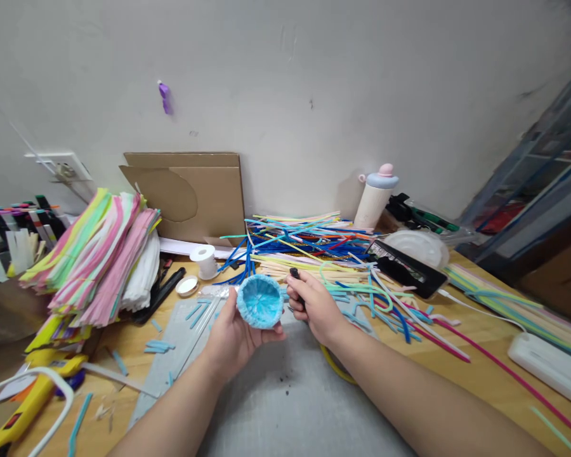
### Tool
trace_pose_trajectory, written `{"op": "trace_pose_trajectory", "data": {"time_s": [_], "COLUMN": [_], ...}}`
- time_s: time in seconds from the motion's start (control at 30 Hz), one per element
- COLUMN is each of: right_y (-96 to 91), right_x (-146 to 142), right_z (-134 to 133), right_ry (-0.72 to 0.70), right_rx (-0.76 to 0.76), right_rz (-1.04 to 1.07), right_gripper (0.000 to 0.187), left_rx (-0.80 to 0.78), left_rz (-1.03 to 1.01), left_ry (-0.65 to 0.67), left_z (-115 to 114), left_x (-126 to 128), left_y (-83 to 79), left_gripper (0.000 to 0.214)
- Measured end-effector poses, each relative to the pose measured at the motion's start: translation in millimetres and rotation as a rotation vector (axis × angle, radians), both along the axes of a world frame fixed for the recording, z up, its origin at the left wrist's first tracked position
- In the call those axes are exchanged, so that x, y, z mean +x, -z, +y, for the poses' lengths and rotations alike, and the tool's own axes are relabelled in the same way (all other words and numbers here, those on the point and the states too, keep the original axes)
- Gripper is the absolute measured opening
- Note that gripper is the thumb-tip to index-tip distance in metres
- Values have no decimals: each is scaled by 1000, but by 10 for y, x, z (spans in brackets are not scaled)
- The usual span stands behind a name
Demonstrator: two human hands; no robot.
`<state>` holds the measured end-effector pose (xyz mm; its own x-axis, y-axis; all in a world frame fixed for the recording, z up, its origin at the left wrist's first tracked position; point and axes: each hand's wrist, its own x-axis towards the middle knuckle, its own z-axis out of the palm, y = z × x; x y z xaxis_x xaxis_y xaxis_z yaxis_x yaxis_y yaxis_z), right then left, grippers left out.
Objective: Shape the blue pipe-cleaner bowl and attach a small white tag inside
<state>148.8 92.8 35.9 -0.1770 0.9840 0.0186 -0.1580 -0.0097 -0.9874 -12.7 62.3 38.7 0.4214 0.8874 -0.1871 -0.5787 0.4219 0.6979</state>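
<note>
My left hand (pixel 238 346) is wrapped round a small light-blue fuzzy bowl (pixel 260 302), its open side tilted toward me. Lines run out from the middle of its inside, and it looks made of pipe cleaners. Close to the bowl's right side, my right hand (pixel 316 304) is closed on a short black tool (pixel 295 274). Only the dark end of that tool and a bit below it show, so its kind is unclear. Both hands are above a grey mat (pixel 285 406), where short cut blue pieces (pixel 197 314) lie.
Loose colourful pipe cleaners (pixel 309 238) spread along the wall, with thick bundles (pixel 105 254) at left. A yellow glue gun (pixel 28 393) lies front left. Behind stand a white spool (pixel 203 261), a cardboard sheet (pixel 214 197) and a bottle (pixel 374 200). A phone (pixel 409 270) and power strip (pixel 549 371) are right.
</note>
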Motion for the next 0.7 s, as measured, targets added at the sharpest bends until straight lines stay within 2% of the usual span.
{"op": "trace_pose_trajectory", "data": {"time_s": [0.13,0.37,0.43,0.53,0.63,0.7], "right_y": [18,126,181,263,341,377], "right_x": [-19,-71,-73,-80,-120,-158], "right_z": [-33,-16,12,13,-61,-123], "right_ry": [-67,40,63,60,-4,-31], "right_rx": [28,241,262,307,380,415], "right_rz": [-21,-178,-261,-422,-605,-707], "right_gripper": [30,20,18,20,25,28], "left_rx": [-7,-83,-96,-90,-73,-62], "left_rz": [50,217,302,398,461,493], "left_ry": [-27,-103,-176,-354,-494,-519], "left_z": [9,31,70,164,249,274], "left_x": [8,0,-31,-113,-194,-218], "left_y": [-11,-33,-18,33,87,111], "left_gripper": [60,51,41,28,26,26]}}
